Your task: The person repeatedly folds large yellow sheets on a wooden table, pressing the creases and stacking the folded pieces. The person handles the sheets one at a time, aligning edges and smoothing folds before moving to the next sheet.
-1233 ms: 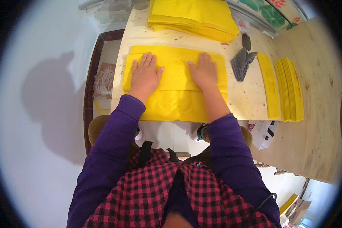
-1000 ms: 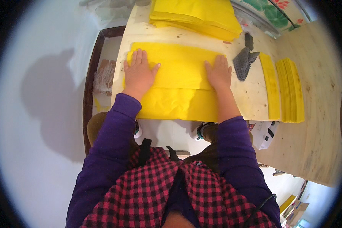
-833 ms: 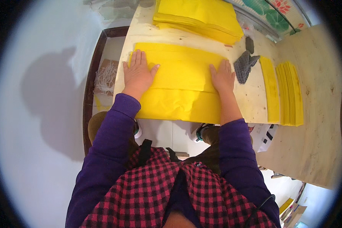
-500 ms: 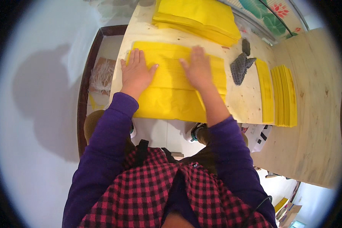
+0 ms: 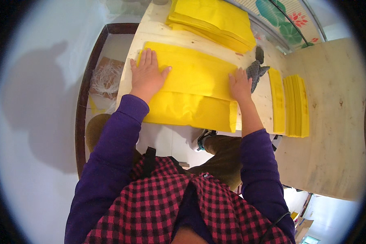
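Note:
A folded sheet of yellow fabric (image 5: 191, 75) lies on the wooden table in front of me, with a fold line running across it and its near part reaching the table's front edge. My left hand (image 5: 147, 76) rests flat on its left side, fingers stretched out. At its right edge lies my right hand (image 5: 241, 84), fingers extended and palm down, partly on the fabric. Neither hand grips anything. Just beyond the right hand is a dark grey knitted glove (image 5: 256, 73), partly hidden by the fingers.
A thick stack of yellow fabric (image 5: 211, 22) sits at the table's far side. Toward the right, a narrow folded yellow strip (image 5: 277, 101) lies beside a row of folded yellow pieces (image 5: 297, 106), near an upright wooden panel (image 5: 329, 118). Tangled white strings (image 5: 107, 79) lie on the left.
My right hand has slid rightward from the middle of the fabric to its right edge, and the wrinkled surface is now smoother. The left hand stays at the left side.

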Demonstrator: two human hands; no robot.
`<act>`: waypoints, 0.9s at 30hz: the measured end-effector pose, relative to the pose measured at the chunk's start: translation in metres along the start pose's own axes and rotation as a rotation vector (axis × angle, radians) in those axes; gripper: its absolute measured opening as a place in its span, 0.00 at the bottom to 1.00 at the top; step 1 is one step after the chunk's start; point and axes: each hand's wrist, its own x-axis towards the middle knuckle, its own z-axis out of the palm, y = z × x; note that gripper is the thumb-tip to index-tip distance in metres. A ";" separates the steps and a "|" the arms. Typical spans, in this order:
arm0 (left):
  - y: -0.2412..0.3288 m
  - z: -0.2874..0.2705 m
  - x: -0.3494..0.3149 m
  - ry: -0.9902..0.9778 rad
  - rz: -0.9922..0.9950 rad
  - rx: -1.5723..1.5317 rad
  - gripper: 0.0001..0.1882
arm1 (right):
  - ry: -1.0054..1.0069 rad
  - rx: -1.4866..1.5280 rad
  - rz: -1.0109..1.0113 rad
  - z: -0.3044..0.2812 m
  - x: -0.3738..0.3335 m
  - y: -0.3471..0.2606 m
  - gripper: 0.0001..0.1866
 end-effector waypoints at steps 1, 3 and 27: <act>0.000 0.000 0.000 0.012 0.002 -0.006 0.39 | 0.083 -0.035 -0.028 -0.003 0.007 0.002 0.29; 0.000 0.000 0.001 0.007 -0.004 -0.001 0.39 | 0.083 0.197 -0.161 -0.007 0.026 -0.001 0.22; -0.009 0.004 0.002 0.070 0.018 -0.170 0.39 | -0.622 0.109 -0.383 -0.077 0.096 0.013 0.24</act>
